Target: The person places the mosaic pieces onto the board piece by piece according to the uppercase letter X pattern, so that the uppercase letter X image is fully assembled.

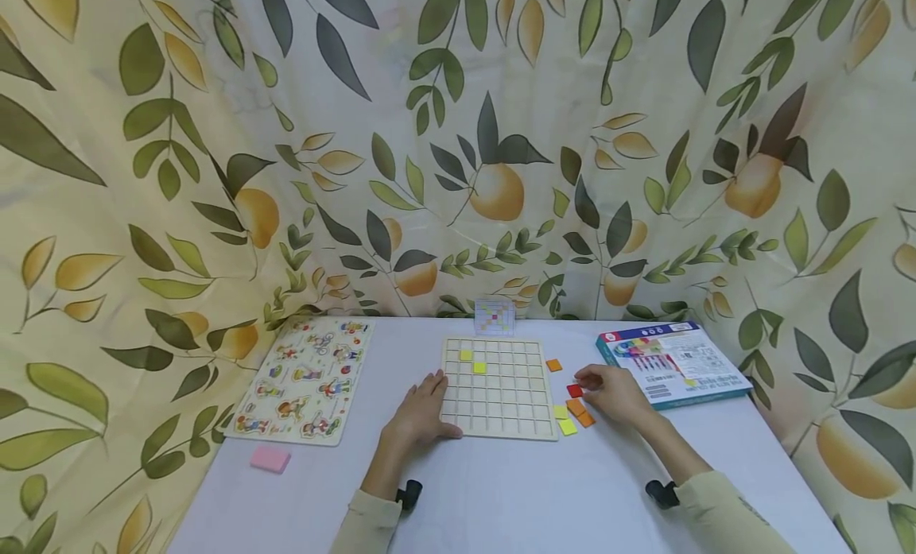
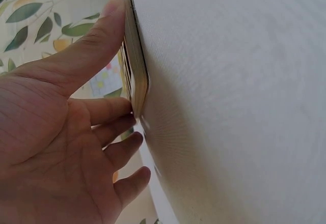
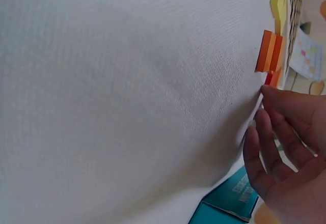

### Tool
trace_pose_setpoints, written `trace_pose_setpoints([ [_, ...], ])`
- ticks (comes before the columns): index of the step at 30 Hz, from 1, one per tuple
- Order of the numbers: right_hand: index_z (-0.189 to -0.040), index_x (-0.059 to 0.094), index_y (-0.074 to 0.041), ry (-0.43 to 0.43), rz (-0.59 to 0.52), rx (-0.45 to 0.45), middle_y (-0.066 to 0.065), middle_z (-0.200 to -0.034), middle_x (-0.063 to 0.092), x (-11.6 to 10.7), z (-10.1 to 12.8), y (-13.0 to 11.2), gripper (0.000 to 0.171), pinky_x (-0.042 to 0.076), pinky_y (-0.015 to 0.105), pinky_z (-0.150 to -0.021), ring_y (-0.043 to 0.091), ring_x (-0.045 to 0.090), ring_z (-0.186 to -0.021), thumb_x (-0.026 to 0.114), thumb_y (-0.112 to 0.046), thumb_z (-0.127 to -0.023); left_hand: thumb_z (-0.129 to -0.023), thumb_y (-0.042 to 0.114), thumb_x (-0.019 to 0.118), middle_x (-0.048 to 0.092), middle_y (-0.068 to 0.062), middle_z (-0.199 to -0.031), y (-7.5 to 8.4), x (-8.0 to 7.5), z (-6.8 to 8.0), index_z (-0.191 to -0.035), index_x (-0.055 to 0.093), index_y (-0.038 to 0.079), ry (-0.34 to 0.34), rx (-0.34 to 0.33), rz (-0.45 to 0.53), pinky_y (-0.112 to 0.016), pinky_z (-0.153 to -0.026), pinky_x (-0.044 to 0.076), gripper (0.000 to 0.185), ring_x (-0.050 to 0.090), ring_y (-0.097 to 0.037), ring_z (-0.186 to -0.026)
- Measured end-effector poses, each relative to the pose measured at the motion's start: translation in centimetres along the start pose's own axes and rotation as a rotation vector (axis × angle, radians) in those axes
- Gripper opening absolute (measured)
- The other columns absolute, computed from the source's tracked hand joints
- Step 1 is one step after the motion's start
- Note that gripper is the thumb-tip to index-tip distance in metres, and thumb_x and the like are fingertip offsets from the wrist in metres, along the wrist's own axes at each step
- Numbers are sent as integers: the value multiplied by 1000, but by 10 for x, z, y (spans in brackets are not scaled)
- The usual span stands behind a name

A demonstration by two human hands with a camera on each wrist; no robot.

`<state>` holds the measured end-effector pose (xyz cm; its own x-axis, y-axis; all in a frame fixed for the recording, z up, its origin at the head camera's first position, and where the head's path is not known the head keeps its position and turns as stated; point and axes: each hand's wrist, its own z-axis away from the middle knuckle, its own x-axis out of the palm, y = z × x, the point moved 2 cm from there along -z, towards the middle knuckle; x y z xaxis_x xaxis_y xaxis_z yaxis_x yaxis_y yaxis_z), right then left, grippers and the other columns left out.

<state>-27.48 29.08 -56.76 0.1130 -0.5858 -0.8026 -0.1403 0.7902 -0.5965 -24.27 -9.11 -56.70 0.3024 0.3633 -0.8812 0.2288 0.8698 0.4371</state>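
Note:
A light wooden grid board (image 1: 501,403) lies flat on the table with two yellow tiles (image 1: 479,368) on it. My left hand (image 1: 422,407) rests at its left side, the thumb along the near edge and the fingers spread by the left edge. In the left wrist view, the thumb and fingertips touch the board's rim (image 2: 136,66). To the right of the board, my right hand (image 1: 617,391) has curled fingers and pinches a red tile (image 1: 575,390) at the table surface. Orange tiles (image 1: 580,412) and yellow tiles (image 1: 568,427) lie close by.
A small patterned card (image 1: 494,317) stands behind the board. A blue-edged box (image 1: 676,363) lies at right, beyond the right hand. At left are a picture board (image 1: 304,379) and a pink block (image 1: 269,459). Another orange tile (image 1: 554,365) lies beside the board.

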Motion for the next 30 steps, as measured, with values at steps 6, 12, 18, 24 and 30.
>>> trace_pose_setpoints([
  [6, -122, 74, -7, -3, 2, -36, 5, -111, 75, 0, 0, -1, 35, 60, 41, -87, 23, 65, -97, 78, 0, -88, -80, 44, 89, 25, -15, -171, 2, 0, 0, -161, 34, -1, -9, -11, 14, -52, -129, 19, 107, 20, -31, -159],
  [12, -122, 72, -4, 4, -18, -18, 5, -106, 74, -1, -3, -1, 37, 61, 38, -84, 20, 66, -92, 80, 2, -87, -80, 45, 88, 25, -14, -172, 1, 0, -2, -161, 34, 0, 1, -7, -1, -51, -129, 19, 107, 20, -31, -159],
  [18, -121, 73, -6, 22, -59, 38, 5, -101, 72, -3, -4, 0, 32, 59, 25, -74, 21, 66, -88, 79, -1, -89, -80, 46, 88, 26, -14, -171, -1, 0, -3, -161, 34, 0, -5, -9, -19, -51, -129, 20, 108, 20, -30, -159],
  [24, -118, 75, -6, 46, -80, 38, 4, -99, 72, -5, -5, 0, 29, 56, 20, -70, 20, 64, -85, 79, -2, -90, -79, 45, 89, 26, -15, -171, -1, 0, -3, -161, 35, 0, 1, -6, -10, -52, -129, 21, 108, 21, -31, -159],
  [30, -119, 74, -6, 87, -81, 43, 5, -100, 73, -5, -9, -3, 29, 56, 21, -72, 21, 65, -87, 78, -4, -91, -80, 46, 88, 26, -14, -171, -2, 1, -4, -161, 35, 0, 7, -4, -4, -51, -129, 20, 107, 21, -31, -159],
])
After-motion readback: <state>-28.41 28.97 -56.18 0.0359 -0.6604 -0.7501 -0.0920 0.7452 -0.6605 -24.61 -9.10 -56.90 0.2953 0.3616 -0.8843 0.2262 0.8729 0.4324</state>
